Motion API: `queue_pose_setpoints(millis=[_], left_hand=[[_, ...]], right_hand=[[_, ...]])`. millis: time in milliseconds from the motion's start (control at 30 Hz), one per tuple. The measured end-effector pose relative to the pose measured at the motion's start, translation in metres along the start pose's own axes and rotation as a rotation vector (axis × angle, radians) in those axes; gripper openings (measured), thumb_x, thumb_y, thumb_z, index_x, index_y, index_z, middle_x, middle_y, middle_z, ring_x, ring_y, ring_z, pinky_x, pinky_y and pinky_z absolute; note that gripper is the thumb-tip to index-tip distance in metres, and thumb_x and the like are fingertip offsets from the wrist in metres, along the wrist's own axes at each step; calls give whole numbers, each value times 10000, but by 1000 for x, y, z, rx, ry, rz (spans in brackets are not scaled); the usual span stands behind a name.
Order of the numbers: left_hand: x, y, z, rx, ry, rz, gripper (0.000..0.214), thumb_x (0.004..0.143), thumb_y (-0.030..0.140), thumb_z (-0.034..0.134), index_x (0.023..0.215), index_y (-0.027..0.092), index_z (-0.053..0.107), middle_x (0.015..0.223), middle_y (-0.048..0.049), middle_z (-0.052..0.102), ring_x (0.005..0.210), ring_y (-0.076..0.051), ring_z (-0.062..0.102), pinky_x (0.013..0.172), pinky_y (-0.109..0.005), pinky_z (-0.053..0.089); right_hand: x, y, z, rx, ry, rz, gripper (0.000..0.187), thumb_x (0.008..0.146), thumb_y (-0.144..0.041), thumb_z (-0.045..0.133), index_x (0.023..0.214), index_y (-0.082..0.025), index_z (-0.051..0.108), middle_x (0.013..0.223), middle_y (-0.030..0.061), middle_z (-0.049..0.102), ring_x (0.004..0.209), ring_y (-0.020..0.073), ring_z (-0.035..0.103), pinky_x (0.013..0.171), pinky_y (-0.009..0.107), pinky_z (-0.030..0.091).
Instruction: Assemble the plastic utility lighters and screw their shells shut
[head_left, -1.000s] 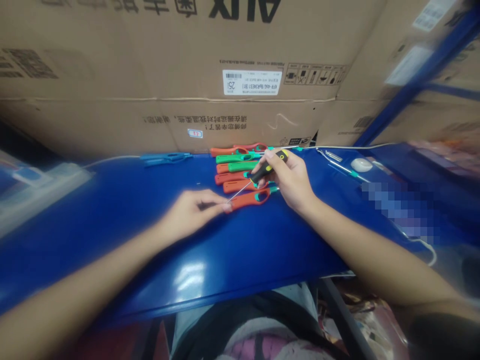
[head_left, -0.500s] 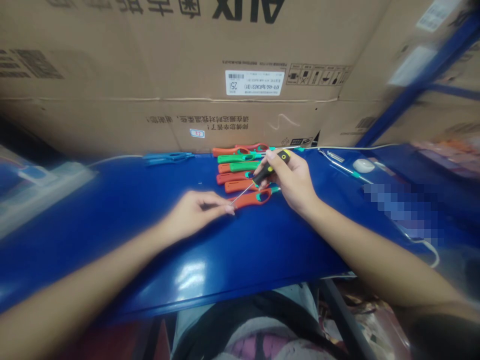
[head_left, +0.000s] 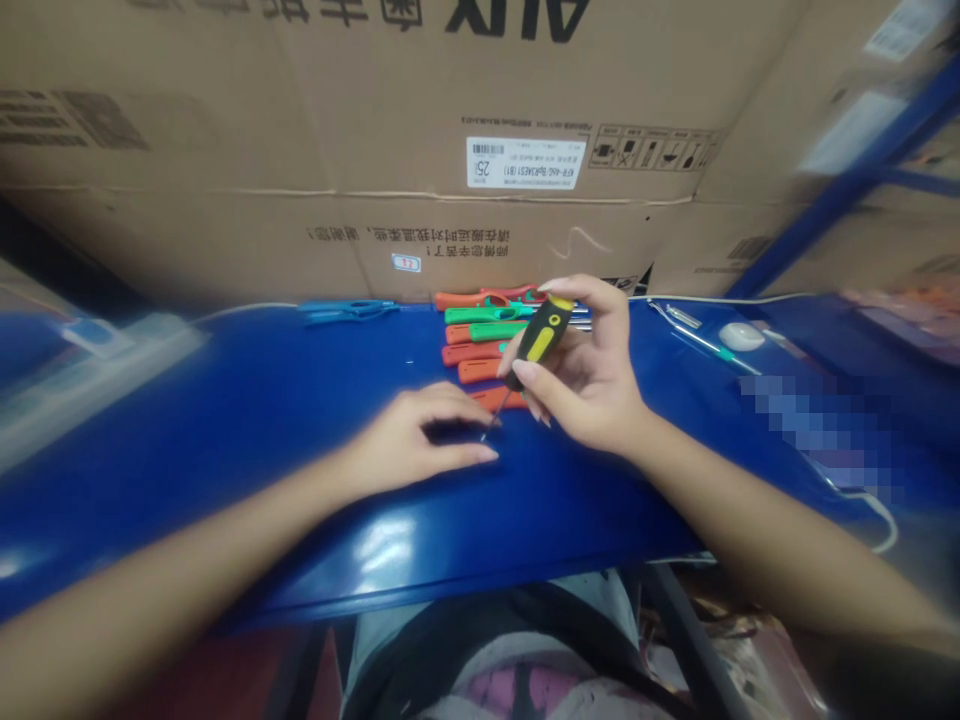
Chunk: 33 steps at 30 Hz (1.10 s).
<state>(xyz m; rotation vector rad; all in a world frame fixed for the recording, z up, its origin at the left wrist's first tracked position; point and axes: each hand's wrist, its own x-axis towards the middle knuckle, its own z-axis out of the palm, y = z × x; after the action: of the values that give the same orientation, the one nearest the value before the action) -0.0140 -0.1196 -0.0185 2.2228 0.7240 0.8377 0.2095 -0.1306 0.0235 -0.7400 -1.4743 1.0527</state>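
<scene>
My right hand (head_left: 600, 375) holds a screwdriver (head_left: 541, 345) by its black and yellow handle, the thin shaft slanting down to the left. Around the shaft's tip, my left hand (head_left: 420, 435) is open, thumb and fingers apart. A tiny bit at the tip is too small to make out. Just beyond, an orange long-nosed lighter (head_left: 499, 399) lies on the blue table, partly covered by my hands and the screwdriver. Behind it several more lighters are lined up, among them a green lighter (head_left: 480, 315) and a red lighter (head_left: 469, 354). My right hand hides many of their ends.
A large cardboard box (head_left: 337, 120) stands along the back of the blue table (head_left: 300, 400). Blue lighter-like pieces (head_left: 349, 311) lie at the back left, near a white power strip (head_left: 135, 370). To the right are a metal lighter tube (head_left: 701, 338) and a white rounded object (head_left: 741, 337).
My left thumb and fingers have parted from their pinch at the orange lighter's end. My right hand has brought the screwdriver nearer me, its handle now more upright.
</scene>
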Motion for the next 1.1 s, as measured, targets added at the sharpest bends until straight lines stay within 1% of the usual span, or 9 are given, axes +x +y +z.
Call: queue_pose_setpoints(millis=[100,200,267,367,467,633,800,967,1100], left_hand=[[0,-5,-2,131,61,21,458,822,368,791,1245,223,687,1217,-89,722,1141,-248,654,1047,-411,506],[0,-14,2,296,76,3,444,861,348,729,1276,210,653,1270,-102,690,1203,-272,616,1067,-446,485],[0,-20,6,337,73,-27,399,887,316,680,1267,197,650,1264,-109,688,1185,-271,627,1043,-440,502],[0,-25,11,328,70,-45,350,907,273,634,1247,189,653,1227,-109,702,1125,-258,663,988,-410,535],[-1,-25,13,305,56,-33,376,888,254,655,1258,185,645,1201,-105,707,1096,-249,678,957,-384,548],[-1,-23,12,267,36,-21,397,856,232,695,1247,182,650,1180,-96,712,1090,-242,681,969,-377,541],[-2,-22,11,232,1,2,424,855,223,698,1272,182,637,1233,-104,702,1152,-249,664,1019,-387,522],[-2,-22,10,222,-7,4,407,859,245,702,1256,173,647,1231,-112,704,1144,-254,668,1017,-396,524],[-1,-22,10,198,-23,12,407,860,246,704,1255,169,646,1219,-108,705,1123,-254,669,996,-407,531]], right_hand=[[0,4,0,-58,6,-53,588,778,-410,802,1282,-329,512,1136,46,705,794,169,722,567,266,610],[0,10,1,-103,30,-68,640,803,-437,775,1364,-358,477,1171,48,702,836,190,726,567,274,611],[0,14,2,-107,30,-63,651,800,-443,779,1376,-376,484,1205,44,697,862,204,729,590,291,616],[-1,18,3,-111,20,-63,623,785,-437,798,1345,-374,532,1286,50,669,914,230,728,650,338,631],[-3,21,3,-147,-5,-79,607,797,-410,793,1346,-366,537,1315,57,652,924,235,724,692,369,636],[-4,22,2,-185,-78,-105,573,831,-357,765,1355,-365,531,1297,60,653,948,245,717,692,375,629],[-4,23,2,-213,-132,-159,559,858,-305,738,1366,-387,518,1340,47,621,999,248,708,712,376,628],[-4,25,1,-249,-146,-162,555,881,-352,716,1390,-382,496,1325,56,625,958,241,713,703,380,637],[-3,27,-2,-371,-190,-256,591,923,-411,654,1459,-333,419,1353,98,597,1091,284,680,785,436,655]])
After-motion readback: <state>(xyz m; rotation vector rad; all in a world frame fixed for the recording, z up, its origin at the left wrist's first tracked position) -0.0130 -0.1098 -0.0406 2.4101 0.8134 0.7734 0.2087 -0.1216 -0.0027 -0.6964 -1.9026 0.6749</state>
